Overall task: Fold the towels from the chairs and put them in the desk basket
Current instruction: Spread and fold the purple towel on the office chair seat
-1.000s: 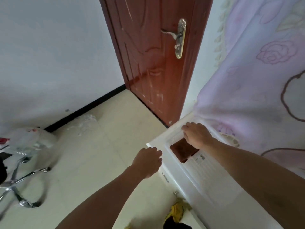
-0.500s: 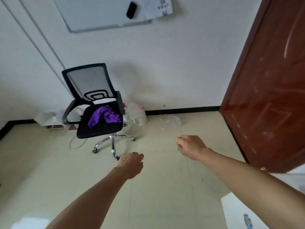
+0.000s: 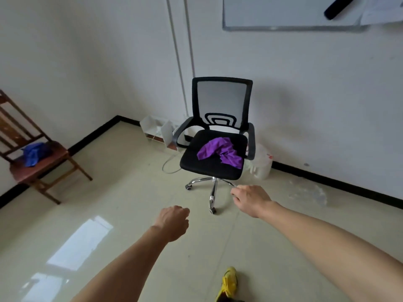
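A crumpled purple towel [image 3: 220, 153] lies on the seat of a black mesh office chair [image 3: 220, 105] by the far wall. A crumpled blue towel [image 3: 35, 153] lies on a wooden chair [image 3: 41, 168] at the left wall. My left hand [image 3: 173, 222] is a loose fist over the floor, holding nothing, well short of the office chair. My right hand [image 3: 250, 199] reaches forward with curled fingers, empty, just in front of the chair's chrome base [image 3: 212, 188]. The desk and its basket are out of view.
A white plastic bag [image 3: 262, 164] sits against the wall right of the office chair, and a low white shelf [image 3: 157, 130] with a loose cable stands to its left. A whiteboard [image 3: 294, 14] hangs above. My yellow shoe [image 3: 229, 283] shows at the bottom on open tiled floor.
The view has swung left from the desk and door to the chairs. My right hand left the brown towel in the basket; both empty hands now point toward the office chair, which is nearer.
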The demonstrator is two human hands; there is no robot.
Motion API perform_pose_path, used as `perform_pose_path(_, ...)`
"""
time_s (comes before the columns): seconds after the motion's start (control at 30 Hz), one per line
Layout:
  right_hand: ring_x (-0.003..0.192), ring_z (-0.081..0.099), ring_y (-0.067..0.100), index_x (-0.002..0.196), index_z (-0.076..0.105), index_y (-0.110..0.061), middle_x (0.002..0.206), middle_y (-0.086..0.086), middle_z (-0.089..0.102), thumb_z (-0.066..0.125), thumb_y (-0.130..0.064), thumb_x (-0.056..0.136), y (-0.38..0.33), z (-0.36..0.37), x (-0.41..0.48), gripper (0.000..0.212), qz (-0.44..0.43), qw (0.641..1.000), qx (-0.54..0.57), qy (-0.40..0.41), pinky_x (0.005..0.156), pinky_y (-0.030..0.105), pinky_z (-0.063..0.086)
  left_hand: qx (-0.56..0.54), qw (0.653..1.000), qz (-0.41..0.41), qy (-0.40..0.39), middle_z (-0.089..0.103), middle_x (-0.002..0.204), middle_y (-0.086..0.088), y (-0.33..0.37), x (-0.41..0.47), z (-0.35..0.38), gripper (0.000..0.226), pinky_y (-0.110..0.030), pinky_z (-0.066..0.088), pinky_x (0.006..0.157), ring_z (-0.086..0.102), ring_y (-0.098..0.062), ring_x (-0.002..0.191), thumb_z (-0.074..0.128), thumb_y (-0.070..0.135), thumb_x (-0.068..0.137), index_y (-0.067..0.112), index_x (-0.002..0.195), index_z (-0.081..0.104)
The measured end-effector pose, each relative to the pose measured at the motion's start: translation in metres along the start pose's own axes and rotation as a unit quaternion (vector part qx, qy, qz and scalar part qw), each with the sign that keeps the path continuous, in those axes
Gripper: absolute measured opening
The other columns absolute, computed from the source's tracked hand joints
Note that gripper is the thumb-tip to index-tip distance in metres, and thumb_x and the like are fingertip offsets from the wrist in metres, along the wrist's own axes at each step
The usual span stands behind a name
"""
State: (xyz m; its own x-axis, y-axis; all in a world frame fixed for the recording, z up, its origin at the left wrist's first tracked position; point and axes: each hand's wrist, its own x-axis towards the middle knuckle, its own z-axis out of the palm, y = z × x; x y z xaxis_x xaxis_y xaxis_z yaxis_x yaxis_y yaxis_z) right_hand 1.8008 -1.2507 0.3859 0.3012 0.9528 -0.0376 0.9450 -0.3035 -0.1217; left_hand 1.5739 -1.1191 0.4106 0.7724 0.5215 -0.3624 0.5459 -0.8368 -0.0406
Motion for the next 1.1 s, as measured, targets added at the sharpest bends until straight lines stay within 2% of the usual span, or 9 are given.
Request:
perform_pose_path(0.27,0.099,0.062,0.027,0.114,0.058,-0.017,0.109,0.002,0.065,0.038,-0.025,0.096,0.040,0.012,0.175,0.028,0.011,0.999,-0.003,-0.033,0.077,0.036,0.045,-0.056,0.997,-0.045,-0.002,0.063,0.117,-0.003,-0.079,0.144,-0.042,0.030,-0.032,0.044,0.083,0.059,-0.027,0.107,0.042,0.031,0.095,0.017,0.117,0.057)
perform_pose_path(0.53,0.105,0.061,0.025,0.119,0.058,-0.020,0.115,0.001,0.065,0.043,-0.029,0.095,0.090,0.009,0.295,0.030,0.042,0.997,-0.004,-0.069,0.082,0.035,0.046,-0.078,0.996,-0.031,-0.034,0.063,0.119,-0.003,-0.126,0.256,-0.061,0.031,-0.033,0.044,0.085,0.059,-0.026,0.108,0.041,0.033,0.096,0.018,0.118,0.057)
perform_pose_path(0.87,0.098,0.063,0.027,0.112,0.056,-0.017,0.111,0.002,0.065,0.044,-0.028,0.095,0.164,0.071,0.433,0.024,0.152,0.980,0.015,-0.130,0.076,0.036,0.047,-0.099,0.989,0.041,-0.102,0.061,0.123,-0.002,-0.183,0.467,-0.053,0.032,-0.034,0.048,0.089,0.060,-0.024,0.109,0.041,0.035,0.097,0.021,0.123,0.054)
perform_pose_path(1.1,0.093,0.065,0.024,0.112,0.055,-0.017,0.104,0.002,0.066,0.049,-0.029,0.094,0.202,0.095,0.472,0.022,0.241,0.957,0.066,-0.148,0.073,0.034,0.048,-0.142,0.971,0.048,-0.185,0.062,0.118,-0.001,-0.181,0.548,-0.038,0.030,-0.034,0.050,0.088,0.060,-0.022,0.107,0.045,0.035,0.096,0.022,0.119,0.057)
